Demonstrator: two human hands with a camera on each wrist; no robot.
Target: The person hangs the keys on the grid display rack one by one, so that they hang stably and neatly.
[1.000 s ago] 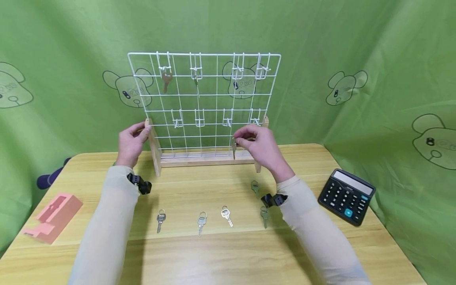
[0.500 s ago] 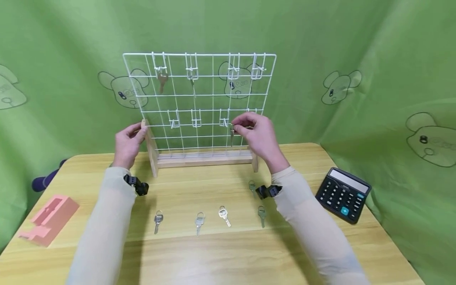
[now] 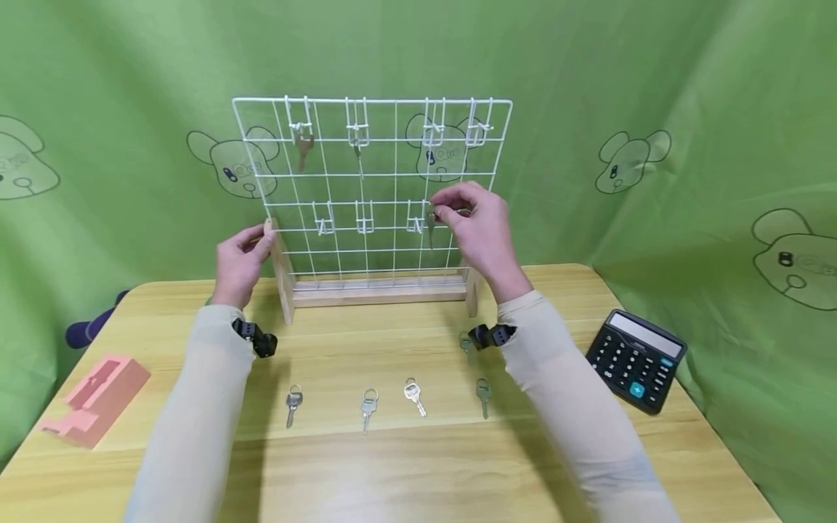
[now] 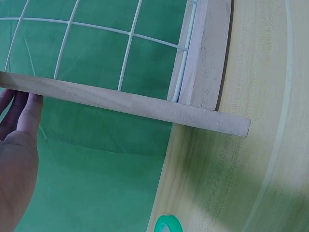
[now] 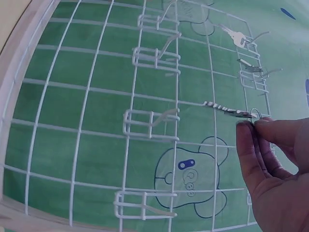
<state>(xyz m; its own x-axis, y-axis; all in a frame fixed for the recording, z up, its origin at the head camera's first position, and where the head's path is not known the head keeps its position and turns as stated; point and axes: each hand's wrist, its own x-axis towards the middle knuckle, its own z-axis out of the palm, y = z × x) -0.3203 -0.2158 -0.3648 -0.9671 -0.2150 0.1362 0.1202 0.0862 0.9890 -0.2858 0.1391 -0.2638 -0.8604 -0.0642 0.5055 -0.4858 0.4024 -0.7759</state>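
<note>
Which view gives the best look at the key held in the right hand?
The right wrist view: the key appears larger there, with its notched blade and the ring pinched by the right hand both visible. The head view shows it small, hanging blade down from the fingers. The left wrist view does not show it.

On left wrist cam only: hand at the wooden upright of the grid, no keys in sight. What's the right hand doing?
Observer: The right hand pinches a key at its ring end.
Operator: Any on hooks?
Observer: Two hung keys, on the two leftmost top-row hooks as the head view shows them.
Operator: How many on the table?
Observer: Five loose keys lie on the table, in front of the grid.
</note>
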